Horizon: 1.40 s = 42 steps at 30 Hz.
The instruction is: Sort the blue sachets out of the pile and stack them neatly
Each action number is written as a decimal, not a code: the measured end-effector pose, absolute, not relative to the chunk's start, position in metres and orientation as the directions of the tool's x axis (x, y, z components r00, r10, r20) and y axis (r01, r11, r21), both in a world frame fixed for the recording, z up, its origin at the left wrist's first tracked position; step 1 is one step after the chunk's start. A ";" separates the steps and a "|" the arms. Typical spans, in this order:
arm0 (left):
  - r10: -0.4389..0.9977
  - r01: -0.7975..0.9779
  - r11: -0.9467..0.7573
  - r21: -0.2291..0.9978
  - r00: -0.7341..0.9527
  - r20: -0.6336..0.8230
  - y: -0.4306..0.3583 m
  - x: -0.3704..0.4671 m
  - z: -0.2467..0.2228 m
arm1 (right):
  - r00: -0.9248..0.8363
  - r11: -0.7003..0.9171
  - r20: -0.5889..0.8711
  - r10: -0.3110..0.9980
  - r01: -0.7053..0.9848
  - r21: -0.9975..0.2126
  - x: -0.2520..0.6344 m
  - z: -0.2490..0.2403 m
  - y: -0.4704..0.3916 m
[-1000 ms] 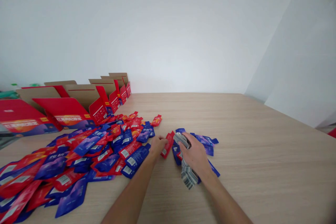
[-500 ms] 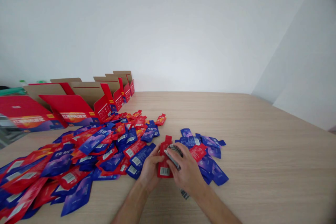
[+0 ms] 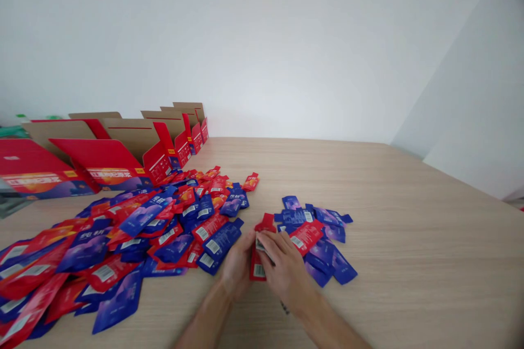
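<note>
Between my hands is a red spouted pouch (image 3: 258,271), its narrow neck pointing away from me and a white barcode near its lower end. My left hand (image 3: 237,264) grips its left side. My right hand (image 3: 283,270) lies over the pouch, fingers closed on a black-and-white patterned strip (image 3: 259,244), mostly hidden by the fingers. The strip's loose tail shows under the right wrist. Close to the right hand lies a small group of blue pouches (image 3: 323,256), with another red pouch (image 3: 306,236) on top.
A large heap of red and blue pouches (image 3: 135,245) spreads across the left of the wooden table (image 3: 409,240). Behind it stand several open red cartons (image 3: 98,161) with raised flaps. A white wall (image 3: 298,49) rises beyond the table's far edge.
My right hand has come down closer over the red pouch, and its fingers now cover most of the strip. Less of the strip's tail shows. The view has tilted slightly.
</note>
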State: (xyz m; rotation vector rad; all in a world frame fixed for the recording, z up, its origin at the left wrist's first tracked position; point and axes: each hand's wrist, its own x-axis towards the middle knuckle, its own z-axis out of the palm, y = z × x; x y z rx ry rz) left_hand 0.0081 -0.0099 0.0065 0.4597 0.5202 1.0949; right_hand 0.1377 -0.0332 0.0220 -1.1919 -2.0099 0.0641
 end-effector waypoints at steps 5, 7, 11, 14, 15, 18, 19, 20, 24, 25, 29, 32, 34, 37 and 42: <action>0.878 -0.686 0.462 0.563 0.443 -0.181 -0.014 0.013 0.011 | -0.097 0.505 0.672 0.734 0.740 -0.445 0.146 0.024 -0.024; 0.870 -0.666 0.475 0.575 0.453 -0.195 -0.015 0.016 0.013 | -0.082 0.501 0.699 0.710 0.756 -0.421 0.149 0.024 -0.024; 0.897 -0.649 0.429 0.628 0.391 -0.208 -0.009 0.009 0.014 | -0.285 0.556 0.560 0.778 0.729 -0.400 0.138 0.028 -0.041; 0.905 -0.633 0.419 0.651 0.354 -0.238 -0.004 0.000 0.011 | -0.488 0.636 0.420 0.765 0.675 -0.374 0.129 0.033 -0.053; 0.896 -0.628 0.438 0.643 0.364 -0.254 -0.003 -0.001 0.011 | -0.507 0.645 0.407 0.760 0.668 -0.371 0.129 0.034 -0.054; 0.879 -0.641 0.471 0.606 0.399 -0.261 -0.006 0.003 0.009 | -0.398 0.591 0.483 0.780 0.720 -0.363 0.134 0.035 -0.048; 0.878 -0.648 0.473 0.597 0.403 -0.259 -0.008 0.006 0.009 | -0.355 0.570 0.514 0.781 0.740 -0.355 0.137 0.034 -0.046; 0.879 -0.654 0.472 0.591 0.400 -0.259 -0.009 0.008 0.009 | -0.335 0.560 0.530 0.779 0.753 -0.346 0.138 0.034 -0.045; 0.900 -0.653 0.435 0.619 0.317 -0.298 -0.008 0.007 0.007 | -0.483 0.626 0.418 0.770 0.700 -0.344 0.135 0.035 -0.052; 0.912 -0.654 0.409 0.637 0.271 -0.307 -0.006 0.006 0.006 | -0.520 0.643 0.386 0.762 0.678 -0.356 0.133 0.037 -0.056; 0.950 -0.670 0.294 0.681 0.129 -0.284 0.000 0.001 0.004 | -0.522 0.660 0.405 0.751 0.588 -0.467 0.131 0.043 -0.061; 0.970 -0.694 0.223 0.685 0.085 -0.229 0.003 0.001 0.004 | -0.265 0.575 0.527 0.808 0.553 -0.603 0.143 0.044 -0.052; 0.973 -0.700 0.195 0.688 0.052 -0.223 0.004 0.000 0.004 | -0.047 0.479 0.545 0.837 0.542 -0.690 0.151 0.042 -0.044; 0.979 -0.692 0.181 0.699 0.057 -0.197 0.003 0.001 0.002 | 0.090 0.329 0.420 0.903 0.485 -0.811 0.156 0.038 -0.038; 0.984 -0.696 0.175 0.696 0.092 -0.155 -0.003 0.011 -0.008 | -0.032 0.356 0.374 0.927 0.391 -0.849 0.140 0.033 -0.048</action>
